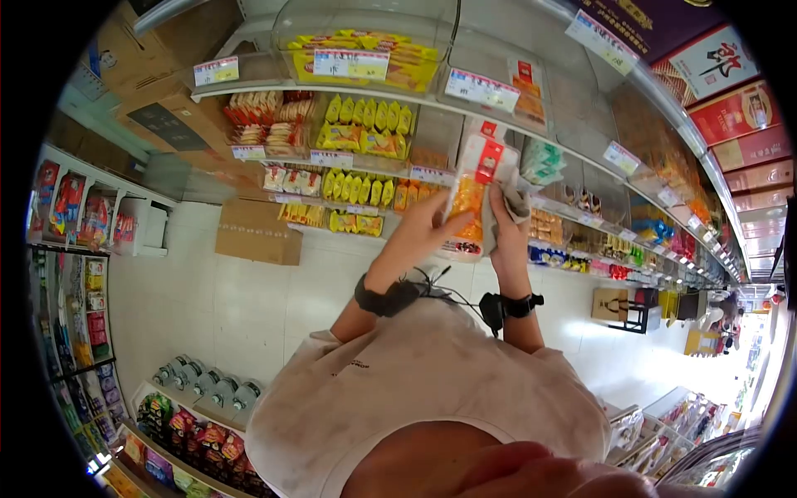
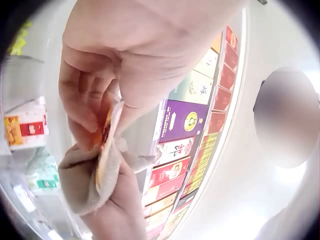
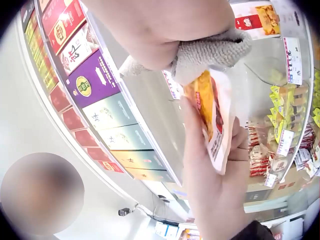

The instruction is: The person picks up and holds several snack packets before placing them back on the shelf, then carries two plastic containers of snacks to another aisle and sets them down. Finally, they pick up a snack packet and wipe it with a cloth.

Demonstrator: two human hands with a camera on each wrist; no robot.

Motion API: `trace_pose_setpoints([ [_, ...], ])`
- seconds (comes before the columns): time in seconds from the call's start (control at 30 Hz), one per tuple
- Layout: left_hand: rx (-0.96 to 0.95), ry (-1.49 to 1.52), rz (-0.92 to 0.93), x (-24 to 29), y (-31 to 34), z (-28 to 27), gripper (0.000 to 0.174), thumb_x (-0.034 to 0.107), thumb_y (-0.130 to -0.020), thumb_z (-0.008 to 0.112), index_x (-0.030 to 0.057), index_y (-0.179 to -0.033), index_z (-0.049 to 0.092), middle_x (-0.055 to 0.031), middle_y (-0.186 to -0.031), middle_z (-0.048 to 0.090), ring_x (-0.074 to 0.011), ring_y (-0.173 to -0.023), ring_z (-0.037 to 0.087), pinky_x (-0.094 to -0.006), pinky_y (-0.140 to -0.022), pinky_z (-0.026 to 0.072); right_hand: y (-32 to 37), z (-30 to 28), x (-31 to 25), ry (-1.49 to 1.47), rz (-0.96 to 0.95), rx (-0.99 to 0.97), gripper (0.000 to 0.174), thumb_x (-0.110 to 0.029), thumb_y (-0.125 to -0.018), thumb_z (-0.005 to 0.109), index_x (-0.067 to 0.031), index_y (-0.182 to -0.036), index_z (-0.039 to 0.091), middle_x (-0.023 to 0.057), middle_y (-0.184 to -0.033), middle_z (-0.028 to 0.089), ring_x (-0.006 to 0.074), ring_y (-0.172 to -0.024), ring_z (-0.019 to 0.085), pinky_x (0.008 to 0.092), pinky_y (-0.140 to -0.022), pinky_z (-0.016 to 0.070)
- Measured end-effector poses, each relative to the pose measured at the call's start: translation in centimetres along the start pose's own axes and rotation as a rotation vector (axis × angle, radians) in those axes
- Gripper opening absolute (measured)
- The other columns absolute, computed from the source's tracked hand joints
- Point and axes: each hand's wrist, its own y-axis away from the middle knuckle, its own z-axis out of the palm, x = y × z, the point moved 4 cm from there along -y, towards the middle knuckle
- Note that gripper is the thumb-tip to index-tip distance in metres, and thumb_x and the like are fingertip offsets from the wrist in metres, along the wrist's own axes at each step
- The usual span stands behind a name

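Observation:
A flat snack packet, white with a red label and orange food showing, is held up in front of the shelves. My left hand grips its lower left side, thumb across the front; in the right wrist view the left hand holds it from below. On the packet's other side, my right hand grips a grey-beige cloth. The right wrist view has this knitted cloth bunched under the right hand, against the packet's upper end. Part of the packet is hidden by cloth and fingers.
Shelves with clear bins hold yellow snack packs and red-and-white packs. Price tags line the shelf edges. Gift boxes stand on the upper right shelf. A cardboard box sits on the floor; bottles stand behind.

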Motion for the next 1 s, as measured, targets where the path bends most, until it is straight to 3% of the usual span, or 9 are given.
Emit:
trace_pose_setpoints([
  [0.07, -0.006, 0.218, -0.031, 1.0, 0.2, 1.0, 0.027, 0.022, -0.096, 0.066, -0.0028, -0.106, 0.062, -0.0044, -0.07, 0.057, -0.0053, -0.058, 0.047, -0.0265, -0.05, 0.0383, -0.3, -0.1, -1.1, -0.034, 0.01, 0.04, 0.03, -0.013, -0.091, 0.073, -0.0009, -0.117, 0.064, 0.0041, -0.111, 0.067, 0.0117, -0.099, 0.062, 0.0265, -0.086, 0.0486],
  [0.1, -0.143, 0.111, -0.154, -1.0, 0.1, 0.9, 0.03, 0.016, -0.095, 0.067, -0.0017, -0.12, 0.061, -0.0005, -0.088, 0.064, -0.0005, -0.07, 0.054, -0.0208, -0.057, 0.0447, -0.4, -0.6, -1.5, -0.039, -0.002, 0.066, 0.03, -0.013, -0.091, 0.073, -0.0011, -0.117, 0.064, 0.004, -0.111, 0.067, 0.0119, -0.099, 0.062, 0.0266, -0.085, 0.0488],
  [0.33, -0.465, -0.164, -0.089, 1.0, 0.3, -0.5, 0.024, 0.017, -0.095, 0.067, -0.0021, -0.109, 0.063, -0.003, -0.078, 0.061, -0.0051, -0.063, 0.05, -0.0231, -0.055, 0.0437, -1.3, -4.1, -4.9, -0.197, -0.072, 0.288, 0.041, -0.018, -0.092, 0.073, -0.0084, -0.128, 0.055, 0.0038, -0.123, 0.06, 0.0151, -0.11, 0.058, 0.0316, -0.088, 0.0505],
  [0.4, -0.329, -0.131, -0.096, 0.9, 0.6, -0.4, 0.025, 0.018, -0.094, 0.067, -0.0021, -0.109, 0.063, -0.0047, -0.076, 0.059, -0.0058, -0.062, 0.05, -0.0233, -0.055, 0.0436, -2.1, -5.0, -6.1, -0.199, -0.162, 0.333, 0.048, -0.022, -0.094, 0.07, -0.0116, -0.136, 0.051, 0.0036, -0.129, 0.056, 0.016, -0.116, 0.056, 0.0342, -0.092, 0.0493],
  [0.53, -0.232, -0.14, -0.058, 2.1, -0.6, 0.6, 0.022, 0.013, -0.095, 0.067, -0.0027, -0.11, 0.065, -0.0009, -0.082, 0.065, -0.005, -0.071, 0.056, -0.0219, -0.062, 0.0483, -1.3, -5.8, -6.1, 0.291, -0.244, 0.32, 0.045, -0.032, -0.101, 0.059, -0.0049, -0.136, 0.053, 0.0033, -0.133, 0.055, 0.0113, -0.118, 0.053, 0.0293, -0.097, 0.0448],
  [0.67, -0.201, -0.03, -0.016, 3.2, -2.3, 2.9, 0.034, 0.005, -0.092, 0.069, -0.0011, -0.124, 0.06, -0.0055, -0.095, 0.071, -0.0063, -0.079, 0.063, -0.0211, -0.068, 0.0501, -0.2, -6.5, -3.4, -0.025, -0.006, 0.087, 0.048, -0.035, -0.1, 0.061, 0.0013, -0.131, 0.056, 0.0058, -0.124, 0.06, 0.0113, -0.109, 0.054, 0.0263, -0.091, 0.0452],
  [0.77, -0.044, -0.001, 0.022, 3.6, -2.9, 3.7, 0.062, -0.004, -0.088, 0.071, 0.0015, -0.143, 0.043, -0.0119, -0.1, 0.073, -0.0084, -0.082, 0.066, -0.0209, -0.07, 0.0498, -0.1, -6.4, -3.8, 0.496, 0.029, -0.213, 0.048, -0.026, -0.095, 0.069, 0.0031, -0.131, 0.054, 0.009, -0.122, 0.061, 0.0126, -0.105, 0.059, 0.0264, -0.089, 0.0482],
  [0.87, -0.038, 0.118, 0.027, 7.3, -3.5, 4.7, 0.072, -0.004, -0.087, 0.071, 0.0026, -0.149, 0.035, -0.0121, -0.1, 0.072, -0.0088, -0.085, 0.066, -0.0207, -0.07, 0.049, -0.7, -5.8, -3.5, 0.481, -0.339, -0.081, 0.047, -0.016, -0.091, 0.074, 0.0055, -0.128, 0.054, 0.0106, -0.112, 0.063, 0.013, -0.098, 0.063, 0.0268, -0.086, 0.05],
  [1.0, 0.006, -0.159, 0.191, 7.9, -4.5, 4.7, 0.048, -0.002, -0.088, 0.07, 0.0015, -0.135, 0.058, -0.0041, -0.094, 0.071, -0.0018, -0.072, 0.055, -0.0163, -0.062, 0.0396, -2.7, -5.2, -6.7, 0.397, -0.607, 0.061, 0.04, -0.015, -0.091, 0.074, 0.0019, -0.122, 0.056, 0.0068, -0.099, 0.066, 0.0099, -0.094, 0.061, 0.0265, -0.081, 0.0499],
])
